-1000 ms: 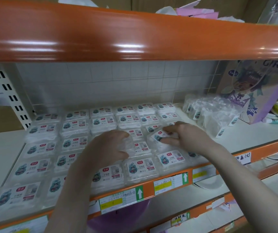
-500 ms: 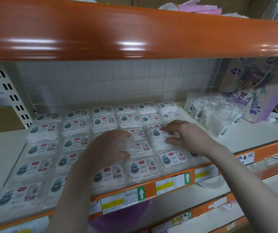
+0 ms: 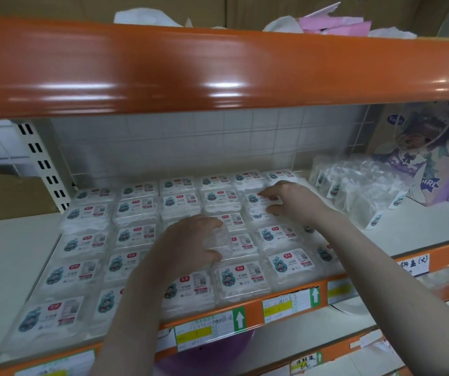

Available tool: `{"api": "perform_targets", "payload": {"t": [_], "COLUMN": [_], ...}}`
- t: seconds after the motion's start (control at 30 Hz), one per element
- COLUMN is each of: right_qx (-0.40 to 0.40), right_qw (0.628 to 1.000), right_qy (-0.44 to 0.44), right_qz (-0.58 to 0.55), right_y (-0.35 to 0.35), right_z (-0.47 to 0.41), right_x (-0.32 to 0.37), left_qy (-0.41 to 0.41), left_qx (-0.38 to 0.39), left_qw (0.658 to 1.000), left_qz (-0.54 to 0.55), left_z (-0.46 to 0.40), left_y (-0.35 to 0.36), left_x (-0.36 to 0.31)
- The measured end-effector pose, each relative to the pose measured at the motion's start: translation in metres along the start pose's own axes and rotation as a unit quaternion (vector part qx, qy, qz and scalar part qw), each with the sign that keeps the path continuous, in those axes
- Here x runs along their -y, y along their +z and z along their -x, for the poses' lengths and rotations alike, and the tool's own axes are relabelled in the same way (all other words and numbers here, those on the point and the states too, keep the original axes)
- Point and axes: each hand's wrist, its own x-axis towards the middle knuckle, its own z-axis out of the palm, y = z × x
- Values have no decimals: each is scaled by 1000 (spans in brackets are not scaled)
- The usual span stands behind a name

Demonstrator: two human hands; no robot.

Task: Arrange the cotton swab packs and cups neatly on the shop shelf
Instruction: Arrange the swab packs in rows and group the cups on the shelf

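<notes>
Your two forearms are bare from the bottom of the view up to the wrists, with no sleeve cuff showing. Your left hand (image 3: pixel 191 244) and right hand (image 3: pixel 294 203) wear nothing: bare fingers, bare wrists, slim arms.

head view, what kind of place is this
Most likely a shop aisle. Rows of identical labelled packs lie on an orange-edged shelf, price tags with green arrows run along its front rail, and a bundle of wrapped clear cups sits to the right.
</notes>
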Motion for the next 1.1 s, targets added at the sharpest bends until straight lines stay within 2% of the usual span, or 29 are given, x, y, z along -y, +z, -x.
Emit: {"api": "perform_targets", "payload": {"t": [0.5,0.8,1.1], "right_qx": [0,-64,-120], "right_qw": [1000,997,985], "right_qy": [20,23,79], "right_qz": [-2,-36,-92], "right_y": [7,10,12], "right_z": [-23,0,70], "right_x": [3,4,-27], "left_qy": [16,18,49], "left_qx": [-17,-42,-35], "left_qw": [1000,999,998], "left_qz": [-5,-5,-24], "left_z": [-2,-7,-27], "left_y": [4,8,14], "left_x": [4,2,-12]}}
